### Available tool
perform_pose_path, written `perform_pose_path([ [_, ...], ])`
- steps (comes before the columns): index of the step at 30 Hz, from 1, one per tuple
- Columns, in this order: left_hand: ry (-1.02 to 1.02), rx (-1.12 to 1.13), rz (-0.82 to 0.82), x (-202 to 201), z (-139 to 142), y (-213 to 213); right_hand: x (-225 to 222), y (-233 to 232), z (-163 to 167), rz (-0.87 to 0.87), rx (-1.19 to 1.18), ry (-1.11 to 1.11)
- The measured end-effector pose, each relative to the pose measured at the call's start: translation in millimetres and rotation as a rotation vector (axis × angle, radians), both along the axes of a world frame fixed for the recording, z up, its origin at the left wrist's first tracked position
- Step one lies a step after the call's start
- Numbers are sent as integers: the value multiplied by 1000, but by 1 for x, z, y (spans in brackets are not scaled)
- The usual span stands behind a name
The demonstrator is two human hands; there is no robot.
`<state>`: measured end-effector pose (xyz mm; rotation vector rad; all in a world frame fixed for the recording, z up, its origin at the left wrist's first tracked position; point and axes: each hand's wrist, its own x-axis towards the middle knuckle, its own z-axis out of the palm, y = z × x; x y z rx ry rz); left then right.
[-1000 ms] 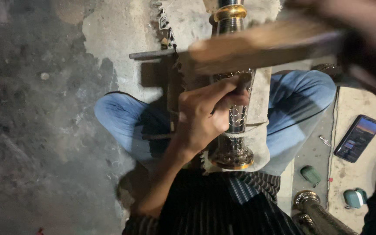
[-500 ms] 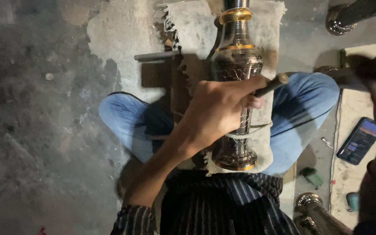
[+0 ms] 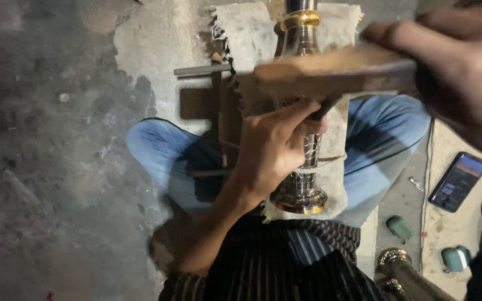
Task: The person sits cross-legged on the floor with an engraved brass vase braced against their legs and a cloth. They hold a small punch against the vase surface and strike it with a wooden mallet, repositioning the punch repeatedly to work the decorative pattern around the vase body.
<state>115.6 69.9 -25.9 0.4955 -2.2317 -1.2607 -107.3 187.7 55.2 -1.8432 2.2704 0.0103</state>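
Observation:
I sit cross-legged with a tall engraved metal vase lying on a frayed cloth across my lap. It is silver with gold bands. My left hand rests on the vase's middle and grips a thin dark chisel whose tip is set against the metal. Close to the camera, blurred, my right hand is closed on a wooden mallet. The mallet lies across the view just above the chisel's top and hides part of the vase's neck.
A phone with a lit screen lies on the floor at the right. Near it are two small green objects and another metal vessel. A metal rod and a dark frame sit left of the vase on rough concrete.
Half a second ago the mallet was out of view and my right hand sat at the right edge; now it is across the frame above the chisel. My left hand stayed on the vase.

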Motion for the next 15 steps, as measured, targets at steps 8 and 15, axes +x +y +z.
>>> perform_pose_path([
  [8, 31, 85, 33, 9, 2, 6, 13, 16, 9, -291, -21, -502],
  [15, 26, -69, -249, -17, -7, -13, 40, 53, -76, -579, -806, -753],
])
